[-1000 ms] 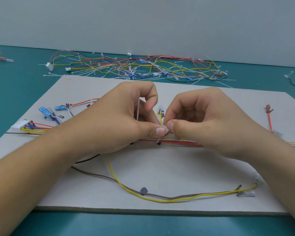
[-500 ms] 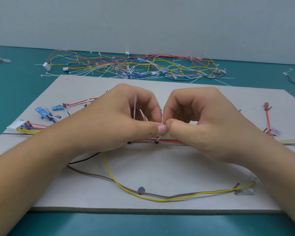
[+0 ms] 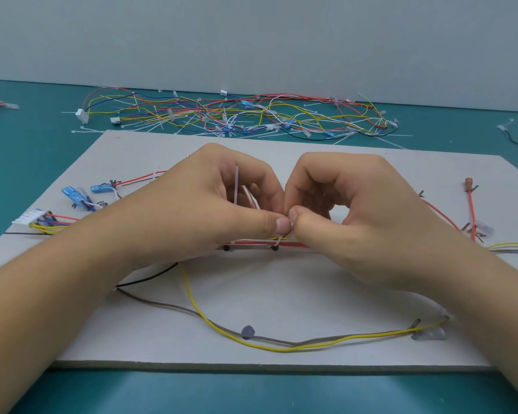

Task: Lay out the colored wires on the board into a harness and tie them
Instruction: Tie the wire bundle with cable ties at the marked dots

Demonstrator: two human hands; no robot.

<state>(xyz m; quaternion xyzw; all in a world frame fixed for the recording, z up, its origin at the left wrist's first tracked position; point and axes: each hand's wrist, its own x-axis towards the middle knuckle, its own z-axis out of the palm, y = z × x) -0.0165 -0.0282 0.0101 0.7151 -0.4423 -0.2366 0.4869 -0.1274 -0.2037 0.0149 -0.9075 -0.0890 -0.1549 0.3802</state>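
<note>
The left hand (image 3: 210,210) and right hand (image 3: 350,216) are parked in the middle of the board (image 3: 281,300), thumbs tip to tip just above the wire bundle (image 3: 260,242). That's a run of red, white and yellow wires lying flat across the board by two black pegs (image 3: 226,248).

The left hand's grip is tight on a white zip tie (image 3: 236,186): thumb and forefinger pinch it low down, and its tail sticks straight up past the curled fingers. The right hand's grip is narrow too, pinching the same tie right beside the left thumb. The tie's lower end pokes out under the thumbs and touches the bundle. Can't tell if it's looped round the wires, since the thumbs hide that bit.

Closer to the person, a yellow wire (image 3: 281,349) and a grey wire (image 3: 168,306) loop loosely across the board, side by side. A black wire (image 3: 150,276) comes out from under the left wrist. At the left edge sits a white connector (image 3: 27,219), with blue terminals (image 3: 71,194) just behind it. A red wire (image 3: 471,210) runs up the right side. Behind the board, on the teal worktop (image 3: 27,150), there's a big tangle of loose wires (image 3: 237,118) and spare ties.
</note>
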